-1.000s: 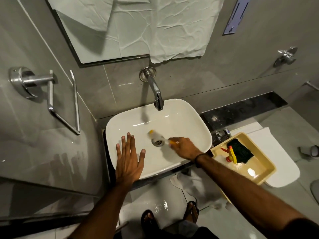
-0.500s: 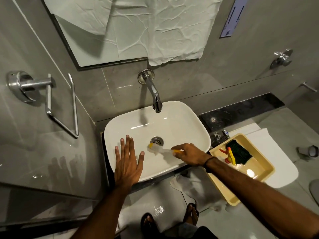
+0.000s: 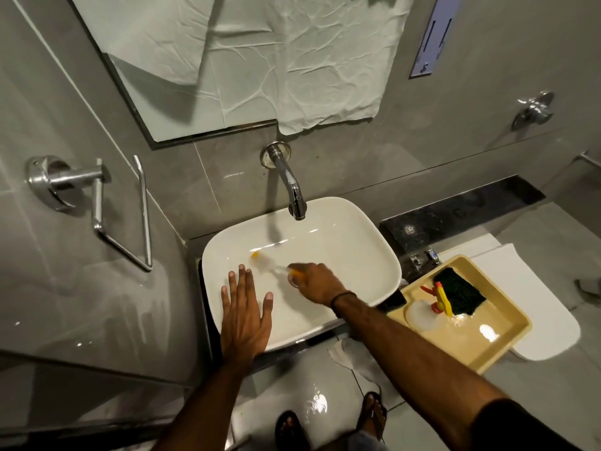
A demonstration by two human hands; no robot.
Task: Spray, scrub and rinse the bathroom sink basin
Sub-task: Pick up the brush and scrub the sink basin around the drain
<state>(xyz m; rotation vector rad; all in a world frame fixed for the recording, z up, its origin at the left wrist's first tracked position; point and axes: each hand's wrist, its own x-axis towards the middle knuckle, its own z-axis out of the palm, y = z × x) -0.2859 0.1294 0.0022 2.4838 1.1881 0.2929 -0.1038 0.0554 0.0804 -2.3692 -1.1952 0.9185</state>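
A white rectangular sink basin [image 3: 351,242] sits under a chrome wall tap [image 3: 292,193]. My right hand [image 3: 317,283] is inside the basin, shut on a small brush [image 3: 266,263] with a yellow handle; the brush is blurred and its head points to the basin's left side. My left hand [image 3: 245,315] lies flat with fingers spread on the basin's front left rim. The drain is hidden behind my right hand. No water runs from the tap.
A beige tray [image 3: 500,340] to the right holds a spray bottle [image 3: 432,304] with a yellow and red trigger and a dark scrub pad [image 3: 460,296]. It rests on a white toilet lid [image 3: 549,330]. A towel ring [image 3: 130,219] is on the left wall. The floor is wet by my sandalled feet [image 3: 328,421].
My right hand has swept the brush from the drain area toward the basin's left side. My left hand has stayed on the rim. The camera has tilted slightly.
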